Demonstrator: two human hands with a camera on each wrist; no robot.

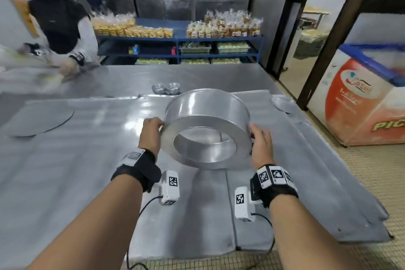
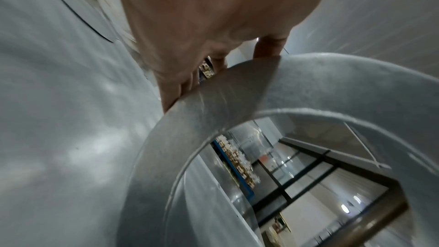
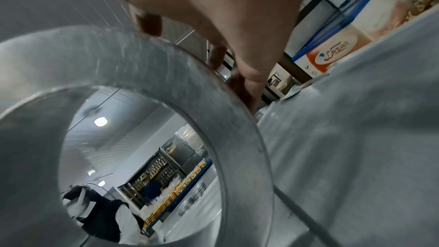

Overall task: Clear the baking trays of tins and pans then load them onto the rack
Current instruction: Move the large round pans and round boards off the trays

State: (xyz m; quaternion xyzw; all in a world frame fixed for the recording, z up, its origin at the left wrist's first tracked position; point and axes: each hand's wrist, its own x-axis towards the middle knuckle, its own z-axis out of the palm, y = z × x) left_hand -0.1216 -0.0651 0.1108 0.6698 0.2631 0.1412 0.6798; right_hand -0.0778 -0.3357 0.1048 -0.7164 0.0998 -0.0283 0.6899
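Observation:
I hold a large round metal ring pan (image 1: 208,109) with an open middle, tilted toward me and lifted above the flat baking trays (image 1: 87,160) on the steel table. My left hand (image 1: 151,131) grips its left rim and my right hand (image 1: 260,140) grips its right rim. In the left wrist view the left hand (image 2: 213,25) has its fingers curled over the edge of the pan (image 2: 213,115). The right wrist view has the right hand (image 3: 213,7) clasping the pan (image 3: 166,63) likewise. Two small tins (image 1: 166,88) stand just behind the trays.
A flat round metal disc (image 1: 39,120) lies on the left tray, another disc (image 1: 282,104) at the far right corner. Another person (image 1: 59,28) works at the table's far left. A blue shelf of packed goods (image 1: 179,38) stands behind; a chest freezer (image 1: 361,98) stands right.

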